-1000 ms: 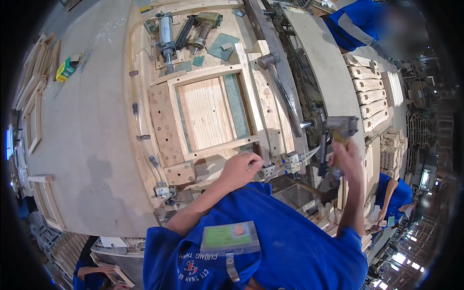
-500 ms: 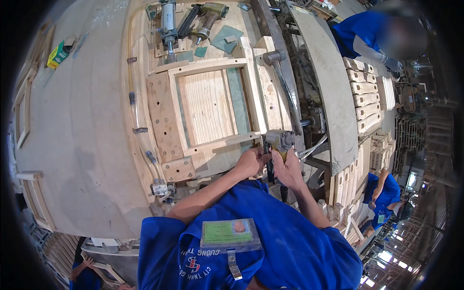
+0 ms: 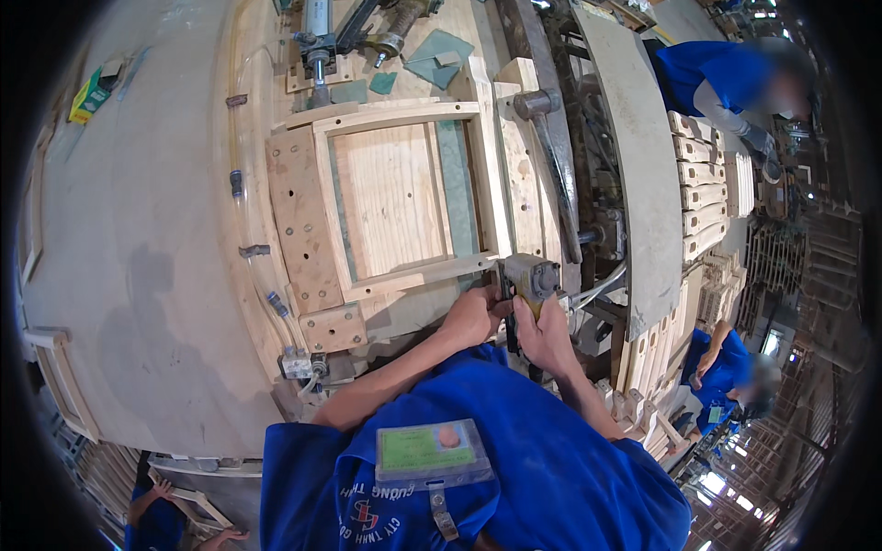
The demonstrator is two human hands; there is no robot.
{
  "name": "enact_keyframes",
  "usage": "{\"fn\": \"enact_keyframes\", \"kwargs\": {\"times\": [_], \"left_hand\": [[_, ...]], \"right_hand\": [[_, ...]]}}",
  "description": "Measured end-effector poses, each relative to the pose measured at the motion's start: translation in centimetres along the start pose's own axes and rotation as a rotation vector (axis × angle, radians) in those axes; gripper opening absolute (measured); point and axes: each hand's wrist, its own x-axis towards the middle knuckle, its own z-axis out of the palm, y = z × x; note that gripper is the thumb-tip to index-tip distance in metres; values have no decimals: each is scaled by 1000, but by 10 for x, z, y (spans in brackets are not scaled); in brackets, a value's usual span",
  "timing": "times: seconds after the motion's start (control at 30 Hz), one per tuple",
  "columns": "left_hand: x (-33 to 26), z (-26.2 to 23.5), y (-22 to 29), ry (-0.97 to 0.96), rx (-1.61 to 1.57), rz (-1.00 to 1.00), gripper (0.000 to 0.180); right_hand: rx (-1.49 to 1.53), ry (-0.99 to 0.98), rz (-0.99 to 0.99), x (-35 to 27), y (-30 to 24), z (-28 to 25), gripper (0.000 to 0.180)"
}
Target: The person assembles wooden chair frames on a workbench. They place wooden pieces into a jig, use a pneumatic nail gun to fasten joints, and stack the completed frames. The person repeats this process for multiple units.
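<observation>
My right hand [image 3: 548, 338] is wrapped round the grip of an air nail gun [image 3: 535, 274], which stands by the lower right corner of a light wooden frame [image 3: 418, 275]. My left hand [image 3: 471, 317] is closed, its fingertips bent against the dark front strip of the gun; whatever they pinch is hidden. The frame lies in a wooden jig [image 3: 301, 220] with a pale board [image 3: 386, 202] visible inside its opening. A hammer [image 3: 548, 151] rests along the jig's right side.
An air cylinder [image 3: 318, 41] and a second nail gun [image 3: 395, 37] lie at the far end, beside green scraps [image 3: 436, 60]. Air hose [image 3: 241, 138] runs down the left. Slatted wooden parts [image 3: 703, 174] are stacked at right, where co-workers in blue [image 3: 712, 73] stand.
The whole view has shifted slightly, with the bench sliding a little up and left. Both hands keep their place at the nail gun by the frame's corner.
</observation>
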Motion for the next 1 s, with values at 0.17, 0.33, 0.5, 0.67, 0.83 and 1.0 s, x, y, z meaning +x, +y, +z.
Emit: {"fn": "enact_keyframes", "kwargs": {"times": [0.17,0.33,0.5,0.67,0.83,1.0], "left_hand": [[-9,-14,25,-65,88,-61,35],[-5,-19,26,-135,21,-47,32],[1,-25,33,-215,-26,-140,35],[3,-24,32,-233,-179,-171,37],[3,-25,33,-245,-154,-160,37],[2,-26,35,-247,-155,-205,37]], "right_hand": [[-1,-295,455,7,-18,-14,19],[171,-164,267,2,6,-8,29],[180,-108,231,8,-1,-6,42],[106,-48,150,19,-9,-5,50],[184,0,191,16,-3,1,58],[10,-61,119,18,-2,-6,61]]}}
